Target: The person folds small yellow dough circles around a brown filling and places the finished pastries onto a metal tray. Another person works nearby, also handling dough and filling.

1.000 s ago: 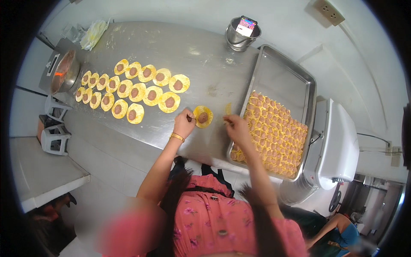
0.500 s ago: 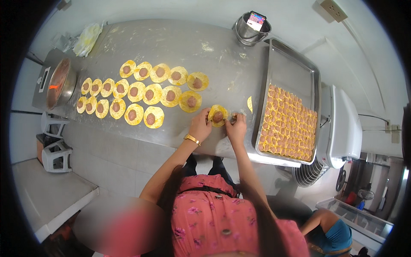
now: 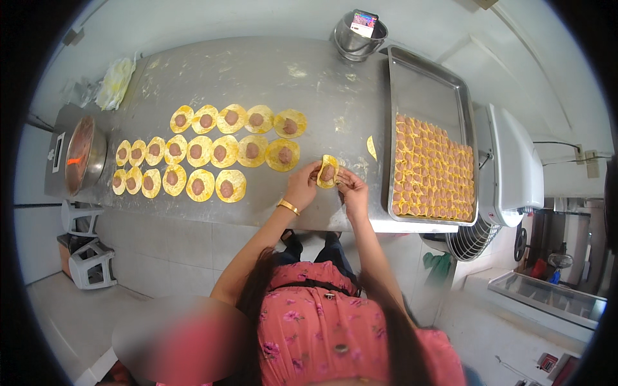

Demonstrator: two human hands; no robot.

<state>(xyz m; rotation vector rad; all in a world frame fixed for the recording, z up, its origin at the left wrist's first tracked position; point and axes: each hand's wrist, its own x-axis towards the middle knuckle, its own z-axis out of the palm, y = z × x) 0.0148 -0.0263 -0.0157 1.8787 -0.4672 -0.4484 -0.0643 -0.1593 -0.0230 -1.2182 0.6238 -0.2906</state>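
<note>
Gently: left hand (image 3: 302, 186) and right hand (image 3: 354, 190) pinch yellow wrapper (image 3: 329, 159) at 2 sides; fold evenly, keep meat (image 3: 328, 173) in middle.

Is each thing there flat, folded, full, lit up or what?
held wrapper: edges curled up around filling
left grip: pinching held wrapper
right grip: pinching held wrapper
flat wrappers: open, topped with filling
tray: partly filled
phone: lit
bucket: upright
yellow strip: lying loose
metal bowl: uncovered
</note>
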